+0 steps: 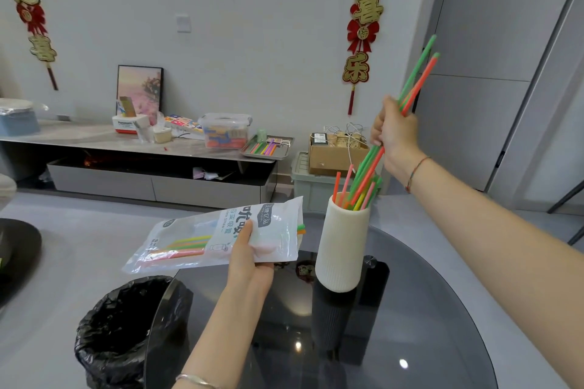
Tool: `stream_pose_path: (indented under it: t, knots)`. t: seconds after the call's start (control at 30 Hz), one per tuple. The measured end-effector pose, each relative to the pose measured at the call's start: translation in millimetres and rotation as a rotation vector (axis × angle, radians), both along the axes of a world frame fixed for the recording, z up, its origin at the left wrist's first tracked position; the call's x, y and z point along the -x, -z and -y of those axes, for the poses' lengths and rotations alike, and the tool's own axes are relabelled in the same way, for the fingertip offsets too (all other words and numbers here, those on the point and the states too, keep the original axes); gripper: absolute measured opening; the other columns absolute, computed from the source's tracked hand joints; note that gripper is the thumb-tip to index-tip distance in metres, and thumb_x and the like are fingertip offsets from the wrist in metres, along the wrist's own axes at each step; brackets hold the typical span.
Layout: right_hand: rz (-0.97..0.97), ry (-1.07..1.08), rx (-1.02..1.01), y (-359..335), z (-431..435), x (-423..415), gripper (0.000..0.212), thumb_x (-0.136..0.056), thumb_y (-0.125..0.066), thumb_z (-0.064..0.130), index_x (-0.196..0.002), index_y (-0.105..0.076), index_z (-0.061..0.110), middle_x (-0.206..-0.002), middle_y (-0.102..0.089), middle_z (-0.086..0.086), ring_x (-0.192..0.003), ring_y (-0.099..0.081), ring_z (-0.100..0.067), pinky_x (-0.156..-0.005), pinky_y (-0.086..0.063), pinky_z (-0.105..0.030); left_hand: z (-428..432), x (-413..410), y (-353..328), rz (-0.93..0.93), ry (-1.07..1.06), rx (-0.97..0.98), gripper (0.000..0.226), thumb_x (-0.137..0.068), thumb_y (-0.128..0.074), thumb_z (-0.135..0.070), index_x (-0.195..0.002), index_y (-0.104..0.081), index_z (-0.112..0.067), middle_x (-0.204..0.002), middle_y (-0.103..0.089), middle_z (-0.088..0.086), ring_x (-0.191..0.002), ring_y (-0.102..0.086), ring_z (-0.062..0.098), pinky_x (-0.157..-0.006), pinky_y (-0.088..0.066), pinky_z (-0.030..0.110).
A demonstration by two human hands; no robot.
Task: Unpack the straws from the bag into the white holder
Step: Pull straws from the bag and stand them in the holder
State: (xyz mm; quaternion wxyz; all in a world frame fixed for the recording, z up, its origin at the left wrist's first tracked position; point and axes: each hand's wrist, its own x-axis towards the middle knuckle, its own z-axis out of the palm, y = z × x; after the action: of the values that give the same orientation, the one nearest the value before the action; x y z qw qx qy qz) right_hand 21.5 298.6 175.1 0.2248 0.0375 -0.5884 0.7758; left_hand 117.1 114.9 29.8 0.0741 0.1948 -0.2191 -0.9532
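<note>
- Glass table point(426, 309), dark and round, lies under both hands; black-lined bin point(120, 328) sits below and to the left of the left hand, off the table edge.
- White holder point(343, 246) stands upright on the table, just right of the left hand and below the right hand; several straws already inside, leaning right.
- Bag point(218, 234) is in the left hand point(249, 257), thumb on top, fingers curled under and closed on it; the bag's long axis runs roughly level, slightly raised to the right, mouth facing the holder. A few straws remain inside lying along that axis, tips point(301, 228) poking out of the mouth.
- Right hand point(395, 133) is fisted shut around a small bunch of straws point(417, 82), green and orange, above the holder. Long axis is steep, tilted up-right; lower ends point(363, 180) point down-left into the holder mouth, upper ends point away to the upper right.
- Risk: the bunch comes in at a slant, so lower ends could catch on the leaning straws or the rim and flick some out onto the table.
- Risk: the holder is tall and narrow; a sideways push from the straws may tip it.
- Risk: the bag mouth is open and near level, so the remaining straws could slide out if the left hand dips.
</note>
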Motion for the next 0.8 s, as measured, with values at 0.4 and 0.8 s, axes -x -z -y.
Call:
stream_pose_path:
  t: [0.4,0.8]
  knots:
    - [-0.009,0.001,-0.426,29.8,-11.6,9.2,0.015,-0.092,-0.056,0.015,-0.077,-0.052,0.015,-0.064,-0.063,0.0,-0.054,-0.063,-0.008,-0.058,-0.054,-0.02,-3.4,1.7,0.5,0.025,0.005,-0.017,0.05,-0.093,-0.057,-0.011,-0.139,-0.038,-0.019,-0.128,-0.059,0.01,-0.114,-0.058,0.029,-0.085,-0.048,0.047]
    - [0.03,-0.02,-1.582,57.3,-8.3,-6.9,0.046,-0.1,-0.024,0.042,-0.127,-0.055,0.022,-0.139,-0.051,-0.005,-0.126,-0.046,-0.023,-0.103,-0.04,-0.04,-0.4,-3.9,1.0,0.012,0.018,-0.01,0.05,-0.092,-0.057,-0.01,-0.138,-0.039,-0.019,-0.125,-0.059,0.009,-0.107,-0.059,0.027,-0.085,-0.048,0.046]
